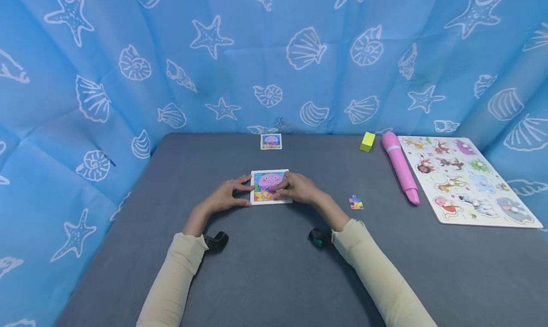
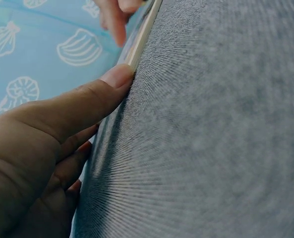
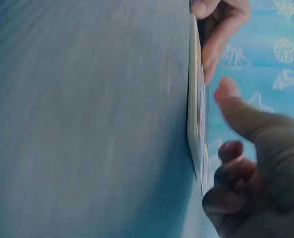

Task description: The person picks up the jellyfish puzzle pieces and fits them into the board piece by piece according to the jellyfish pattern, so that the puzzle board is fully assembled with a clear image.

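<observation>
A jigsaw puzzle board (image 1: 262,193) with a white border and a pink smiling sea creature lies flat on the table. My left hand (image 1: 226,193) is at its left side, thumb and fingers spread, touching the edge. The left thumb (image 2: 118,75) rests against the board's pale edge in the left wrist view. Over the right part of the board is my right hand (image 1: 299,188). In the right wrist view its thumb (image 3: 228,91) stands apart from its loosely bent fingers, with nothing visible between them. A loose jigsaw piece (image 1: 356,203) lies to the right.
Behind the board lies a small card (image 1: 271,142) with a similar picture. A yellow block (image 1: 367,142), a thick pink pen (image 1: 400,167) and an animal puzzle board (image 1: 468,179) are at the right. A blue shell-patterned curtain (image 1: 265,60) borders the grey table (image 1: 265,279).
</observation>
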The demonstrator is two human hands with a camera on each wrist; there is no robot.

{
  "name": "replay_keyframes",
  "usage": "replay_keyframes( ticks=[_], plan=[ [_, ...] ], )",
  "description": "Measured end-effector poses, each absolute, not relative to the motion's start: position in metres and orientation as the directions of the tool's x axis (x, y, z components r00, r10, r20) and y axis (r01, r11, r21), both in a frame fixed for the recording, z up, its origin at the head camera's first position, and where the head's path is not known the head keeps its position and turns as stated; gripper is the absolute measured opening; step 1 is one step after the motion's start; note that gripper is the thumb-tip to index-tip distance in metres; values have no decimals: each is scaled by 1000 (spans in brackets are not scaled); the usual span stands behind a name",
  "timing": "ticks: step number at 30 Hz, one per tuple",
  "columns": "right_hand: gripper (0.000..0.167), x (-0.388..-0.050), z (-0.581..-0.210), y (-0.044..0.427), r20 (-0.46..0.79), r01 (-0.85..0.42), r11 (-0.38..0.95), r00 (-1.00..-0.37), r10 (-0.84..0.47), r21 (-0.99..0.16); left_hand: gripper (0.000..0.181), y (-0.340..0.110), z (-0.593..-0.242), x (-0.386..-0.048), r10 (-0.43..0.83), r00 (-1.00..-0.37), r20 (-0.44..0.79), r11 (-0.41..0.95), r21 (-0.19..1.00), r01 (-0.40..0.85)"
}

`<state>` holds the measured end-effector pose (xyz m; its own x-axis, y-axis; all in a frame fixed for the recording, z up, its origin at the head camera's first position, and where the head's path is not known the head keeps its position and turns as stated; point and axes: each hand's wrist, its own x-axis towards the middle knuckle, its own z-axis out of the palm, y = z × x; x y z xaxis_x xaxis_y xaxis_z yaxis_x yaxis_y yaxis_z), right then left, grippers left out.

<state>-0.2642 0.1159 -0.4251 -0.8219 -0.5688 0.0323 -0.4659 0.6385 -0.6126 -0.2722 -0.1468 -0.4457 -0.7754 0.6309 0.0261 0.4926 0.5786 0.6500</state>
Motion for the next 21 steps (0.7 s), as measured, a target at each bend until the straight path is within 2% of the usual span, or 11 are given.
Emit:
replay_keyframes(
  ticks=[6, 15, 21],
  plan=[
    [35, -256, -416, 153, 28, -392, 633, -863, -504, -667, 55, -148, -445, -271, 634, -773, 30, 577, 647, 498],
    [48, -231, -407, 237, -38, -260, 719, -928, -370, -644, 55, -147, -446, -273, 629, -777, 13, 584, 652, 484],
    [47, -212, -411, 280, -58, -205, 786, -955, -292, -583, 55, -148, -447, -272, 625, -781, 18, 583, 655, 481]
  ],
)
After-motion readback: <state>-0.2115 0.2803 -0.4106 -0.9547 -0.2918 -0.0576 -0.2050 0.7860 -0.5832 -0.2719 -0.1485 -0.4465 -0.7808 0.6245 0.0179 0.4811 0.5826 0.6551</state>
